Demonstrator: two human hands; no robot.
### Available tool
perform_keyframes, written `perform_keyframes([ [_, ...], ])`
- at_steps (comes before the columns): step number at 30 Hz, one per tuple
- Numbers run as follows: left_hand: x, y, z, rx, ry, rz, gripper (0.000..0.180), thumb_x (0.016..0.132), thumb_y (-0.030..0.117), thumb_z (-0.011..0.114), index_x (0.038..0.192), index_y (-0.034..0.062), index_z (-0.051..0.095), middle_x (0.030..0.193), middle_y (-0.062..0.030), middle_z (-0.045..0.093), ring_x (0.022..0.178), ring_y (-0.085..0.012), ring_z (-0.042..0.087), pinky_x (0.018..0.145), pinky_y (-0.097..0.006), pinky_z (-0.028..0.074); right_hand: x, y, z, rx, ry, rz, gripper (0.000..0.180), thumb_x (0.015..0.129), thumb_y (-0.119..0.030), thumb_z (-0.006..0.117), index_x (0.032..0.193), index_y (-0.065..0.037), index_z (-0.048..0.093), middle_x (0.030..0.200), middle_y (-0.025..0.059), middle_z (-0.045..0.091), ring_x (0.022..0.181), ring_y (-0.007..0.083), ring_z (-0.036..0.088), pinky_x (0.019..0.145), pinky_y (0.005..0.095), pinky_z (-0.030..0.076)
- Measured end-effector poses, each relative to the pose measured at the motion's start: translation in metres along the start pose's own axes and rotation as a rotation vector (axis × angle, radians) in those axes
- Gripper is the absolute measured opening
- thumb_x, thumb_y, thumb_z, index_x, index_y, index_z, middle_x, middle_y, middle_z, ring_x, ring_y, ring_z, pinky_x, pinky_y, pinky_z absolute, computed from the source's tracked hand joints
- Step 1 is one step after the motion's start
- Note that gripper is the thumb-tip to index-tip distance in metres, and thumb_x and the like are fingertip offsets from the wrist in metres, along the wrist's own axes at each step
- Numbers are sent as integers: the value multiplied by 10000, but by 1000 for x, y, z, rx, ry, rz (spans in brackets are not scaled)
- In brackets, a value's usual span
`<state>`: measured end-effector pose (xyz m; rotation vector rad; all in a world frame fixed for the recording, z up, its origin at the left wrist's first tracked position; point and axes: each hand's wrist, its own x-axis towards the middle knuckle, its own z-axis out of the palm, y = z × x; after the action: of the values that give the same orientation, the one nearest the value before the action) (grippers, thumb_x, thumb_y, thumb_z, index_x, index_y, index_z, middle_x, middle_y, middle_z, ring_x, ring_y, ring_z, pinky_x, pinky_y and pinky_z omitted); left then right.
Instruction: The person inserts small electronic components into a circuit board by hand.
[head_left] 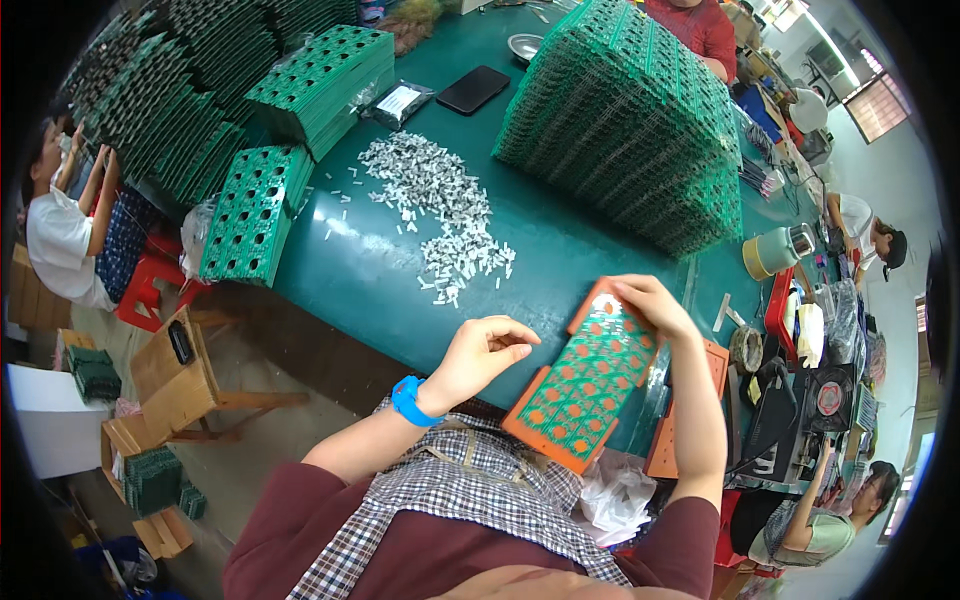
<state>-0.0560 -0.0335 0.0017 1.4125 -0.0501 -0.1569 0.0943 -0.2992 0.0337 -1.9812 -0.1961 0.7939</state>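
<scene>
A green circuit board (585, 385) with rows of round orange openings lies in an orange tray (530, 395) at the table's near edge, slanting away to the right. My right hand (652, 308) is closed on the tray's far right corner, the fingers over the rim by the board. To the left of the tray, just above the table edge, my left hand (488, 352) has its fingers curled and the thumb near the index fingertip; whatever may be pinched there is too small to make out. Beyond it is a loose pile of small white tube-like pieces (455, 240).
A tall block of stacked green boards (625, 130) stands far right, more board stacks (330, 85) far left. A black phone (473, 90) lies at the back. Right of the tray are another orange tray (665, 450) and a bottle (778, 250). Other people sit around.
</scene>
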Motion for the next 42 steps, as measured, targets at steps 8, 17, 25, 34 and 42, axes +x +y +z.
perform_keyframes([
  [8,31,6,2,-620,-60,-320,172,863,40,638,1021,-26,636,907,-70,670,800,-140,647,719,-252,533,-38,-30,63,-552,532,-706,214,763,-55,703,965,-26,642,887,109,633,826,283,623,721,360,498],
  [17,44,11,23,-557,-131,-388,248,857,37,618,1101,-9,618,802,-26,647,656,-42,546,495,-162,375,-47,-12,94,-569,484,-933,292,650,1,787,895,-22,630,844,100,659,727,211,655,598,289,515],
  [25,40,16,25,-410,-86,-309,304,842,43,630,1140,7,584,927,-60,637,676,-89,572,533,-200,415,-43,-13,91,-505,554,-825,136,715,-7,718,824,-39,644,792,71,639,733,236,643,611,319,508],
  [34,60,13,-26,1374,382,197,232,796,161,698,991,80,603,1000,-60,554,978,-267,514,849,-393,369,-9,-1,55,-326,508,-340,60,848,-31,627,883,18,625,892,88,604,781,186,585,700,281,464],
  [42,65,10,-28,1250,354,316,72,805,104,679,829,83,614,871,-32,571,862,-248,521,786,-373,379,-7,0,50,-363,471,-356,58,850,-34,622,881,15,632,884,83,601,775,179,589,689,279,472],
])
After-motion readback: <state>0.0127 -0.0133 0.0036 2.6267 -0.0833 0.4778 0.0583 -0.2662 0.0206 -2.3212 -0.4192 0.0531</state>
